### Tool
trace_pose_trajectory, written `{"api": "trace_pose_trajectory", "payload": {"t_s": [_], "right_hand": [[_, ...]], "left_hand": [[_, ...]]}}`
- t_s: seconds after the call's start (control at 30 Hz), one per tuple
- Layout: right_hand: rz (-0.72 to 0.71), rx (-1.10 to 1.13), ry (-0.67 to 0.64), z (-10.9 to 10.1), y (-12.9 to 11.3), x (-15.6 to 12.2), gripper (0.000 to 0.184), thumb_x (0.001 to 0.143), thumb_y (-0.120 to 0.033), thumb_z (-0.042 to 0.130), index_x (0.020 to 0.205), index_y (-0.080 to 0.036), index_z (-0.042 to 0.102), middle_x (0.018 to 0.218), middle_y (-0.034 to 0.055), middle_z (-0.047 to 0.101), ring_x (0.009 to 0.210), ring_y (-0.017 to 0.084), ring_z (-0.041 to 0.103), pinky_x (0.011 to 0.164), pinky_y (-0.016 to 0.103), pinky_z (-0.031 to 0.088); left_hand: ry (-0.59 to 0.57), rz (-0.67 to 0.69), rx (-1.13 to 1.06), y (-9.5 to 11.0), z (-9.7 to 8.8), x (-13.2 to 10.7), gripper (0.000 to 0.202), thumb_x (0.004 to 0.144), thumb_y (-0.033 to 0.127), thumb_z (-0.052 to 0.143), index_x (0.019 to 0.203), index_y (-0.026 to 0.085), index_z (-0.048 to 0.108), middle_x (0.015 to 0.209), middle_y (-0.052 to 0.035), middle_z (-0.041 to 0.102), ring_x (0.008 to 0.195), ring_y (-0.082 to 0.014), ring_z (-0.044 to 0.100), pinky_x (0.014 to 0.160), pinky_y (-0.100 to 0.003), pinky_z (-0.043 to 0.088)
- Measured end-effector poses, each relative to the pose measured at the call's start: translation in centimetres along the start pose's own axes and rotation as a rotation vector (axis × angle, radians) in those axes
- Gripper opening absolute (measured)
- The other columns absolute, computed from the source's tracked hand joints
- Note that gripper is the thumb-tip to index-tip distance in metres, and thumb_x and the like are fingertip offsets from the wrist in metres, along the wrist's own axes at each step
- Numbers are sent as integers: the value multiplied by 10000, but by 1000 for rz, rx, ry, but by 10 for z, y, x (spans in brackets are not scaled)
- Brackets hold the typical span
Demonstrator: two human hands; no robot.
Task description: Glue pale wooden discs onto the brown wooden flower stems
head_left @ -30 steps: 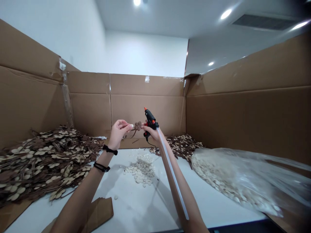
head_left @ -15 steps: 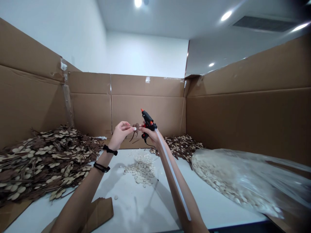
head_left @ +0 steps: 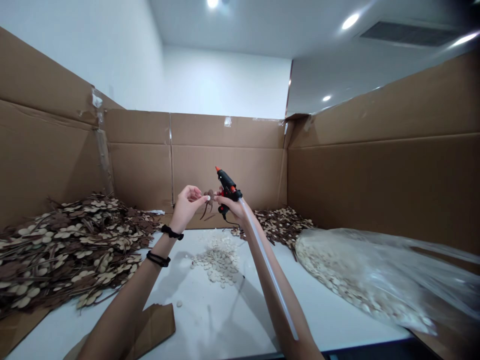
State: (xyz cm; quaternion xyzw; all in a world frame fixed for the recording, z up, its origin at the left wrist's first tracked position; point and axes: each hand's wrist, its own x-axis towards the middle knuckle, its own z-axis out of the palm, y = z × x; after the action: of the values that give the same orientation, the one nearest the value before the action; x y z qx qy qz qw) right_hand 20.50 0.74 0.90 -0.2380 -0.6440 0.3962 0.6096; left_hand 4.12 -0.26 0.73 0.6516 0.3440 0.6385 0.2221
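Note:
My right hand [head_left: 233,207] is wrapped around a black and orange glue gun [head_left: 226,182], its orange tip pointing up and to the left. A long clear glue stick [head_left: 268,265] trails from its back along my forearm. The thumb and fingertips of that hand also meet a small brown flower-shaped piece [head_left: 210,193] with a thin stem hanging down. My left hand [head_left: 187,202] is closed in a pinch, with a small white disc [head_left: 208,198] at the thumb tip against the brown piece. Exactly how the fingers share the piece is too small to tell.
Loose white discs [head_left: 221,265] lie on the white table [head_left: 210,325]. Brown and cream flower pieces are heaped at left [head_left: 75,245], with another heap [head_left: 281,225] at the back right. A clear plastic bag of discs [head_left: 348,270] lies at right. Cardboard walls [head_left: 228,165] surround three sides.
Both hands stay almost in place, still meeting at the brown flower piece. The glue gun's tip has shifted very slightly left and up.

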Motion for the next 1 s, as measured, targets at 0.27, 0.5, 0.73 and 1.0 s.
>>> {"api": "trace_pose_trajectory", "payload": {"t_s": [0.27, 0.5, 0.73, 1.0], "right_hand": [[28, 54, -8, 0, 0, 0, 284, 600, -320, 751, 795, -200, 584, 800, 7, 578, 786, 156, 544, 771, 303, 410], [25, 102, -5, 4, -9, -4, 289, 584, -299, 755, 786, -197, 575, 787, -6, 567, 784, 139, 528, 787, 292, 398], [24, 98, -35, 3, -9, -5, 291, 580, -290, 751, 782, -199, 562, 794, -10, 579, 786, 142, 537, 766, 293, 397], [32, 88, -35, 4, -16, -8, 268, 595, -276, 739, 784, -200, 565, 794, -12, 568, 781, 138, 532, 756, 287, 392]], "left_hand": [[66, -17, -57, 2, 6, -1, 226, 811, 346, 546, 970, 186, 546, 1003, -44, 577, 829, -131, 553, 746, -247, 427], [-203, -104, -81, -3, 10, -2, 300, 801, 463, 554, 868, 170, 557, 768, -14, 595, 672, -126, 530, 602, -230, 399], [-265, -40, -84, -6, 10, -5, 351, 828, 529, 521, 849, 178, 513, 658, 24, 509, 539, -93, 438, 522, -219, 352], [-326, -35, -235, 0, 7, -6, 291, 825, 466, 563, 819, 190, 471, 704, 40, 468, 548, -71, 408, 506, -196, 339]]}}
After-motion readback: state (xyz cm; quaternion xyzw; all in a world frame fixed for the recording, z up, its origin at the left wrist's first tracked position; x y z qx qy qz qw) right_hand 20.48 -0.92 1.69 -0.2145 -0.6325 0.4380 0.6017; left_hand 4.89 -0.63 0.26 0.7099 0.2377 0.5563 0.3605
